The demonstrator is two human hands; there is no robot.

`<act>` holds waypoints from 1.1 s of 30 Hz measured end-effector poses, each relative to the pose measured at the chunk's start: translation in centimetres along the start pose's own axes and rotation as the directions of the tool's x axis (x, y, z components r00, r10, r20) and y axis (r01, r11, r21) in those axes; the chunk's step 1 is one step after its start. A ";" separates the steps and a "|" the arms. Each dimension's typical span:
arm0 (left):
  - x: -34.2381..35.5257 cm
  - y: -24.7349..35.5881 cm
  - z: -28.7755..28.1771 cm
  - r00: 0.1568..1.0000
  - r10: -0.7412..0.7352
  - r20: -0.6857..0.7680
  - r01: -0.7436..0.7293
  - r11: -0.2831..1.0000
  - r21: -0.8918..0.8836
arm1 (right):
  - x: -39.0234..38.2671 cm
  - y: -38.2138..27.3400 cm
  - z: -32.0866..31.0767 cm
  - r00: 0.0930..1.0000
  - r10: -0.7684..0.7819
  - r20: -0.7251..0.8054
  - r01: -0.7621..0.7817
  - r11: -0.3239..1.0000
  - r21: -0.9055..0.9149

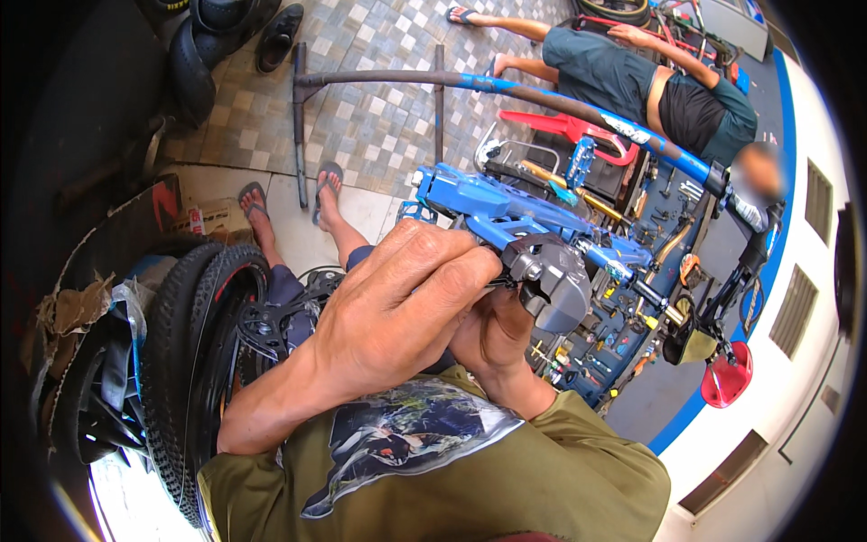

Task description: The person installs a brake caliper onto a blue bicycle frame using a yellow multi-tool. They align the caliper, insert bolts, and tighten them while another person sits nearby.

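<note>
My left hand (397,303) is curled over the near end of a blue bicycle frame part (488,206), fingers closed around a thin dark tool or bolt at its edge. My right hand (497,334) sits under it, gripping the underside of a grey brake caliper (553,280) fixed to the blue part. The two hands touch each other. What my left fingers pinch is mostly hidden.
A black knobby tyre and wheel (185,361) stands at the left. A long blue and rusty bicycle tube (560,107) crosses above. An open toolbox with several tools (614,334) lies at the right. Another person (659,86) bends over at the top right. A red saddle (725,379) hangs nearby.
</note>
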State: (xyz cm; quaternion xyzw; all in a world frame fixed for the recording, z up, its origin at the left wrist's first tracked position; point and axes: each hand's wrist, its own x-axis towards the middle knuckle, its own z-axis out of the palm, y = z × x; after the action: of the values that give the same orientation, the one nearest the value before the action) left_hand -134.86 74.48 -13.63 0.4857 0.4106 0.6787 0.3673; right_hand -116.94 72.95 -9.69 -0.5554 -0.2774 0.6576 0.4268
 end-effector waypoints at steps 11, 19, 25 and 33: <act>0.2 0.2 -0.3 0.999 0.040 0.004 -0.040 0.999 0.021 | 0.3 0.0 -0.1 0.998 -0.041 0.045 0.041 0.999 0.010; 0.2 1.4 -0.3 0.998 -0.008 -0.056 0.009 1.000 0.022 | 0.5 -0.9 1.1 0.965 0.128 0.230 -0.176 0.963 0.203; 0.5 1.5 0.0 0.996 0.045 -0.082 -0.042 0.998 0.036 | 0.2 -1.1 2.6 0.984 0.119 0.135 -0.146 0.967 0.209; 1.0 2.7 -0.5 0.999 0.031 -0.012 -0.030 0.994 0.103 | 0.6 -0.9 1.9 0.957 0.140 0.254 -0.204 0.946 0.250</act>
State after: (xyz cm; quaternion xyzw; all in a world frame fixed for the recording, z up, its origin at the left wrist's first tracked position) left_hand -135.86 74.26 -10.88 0.5055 0.4399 0.6655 0.3287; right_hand -118.59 74.14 -8.76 -0.4324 -0.1822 0.7851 0.4044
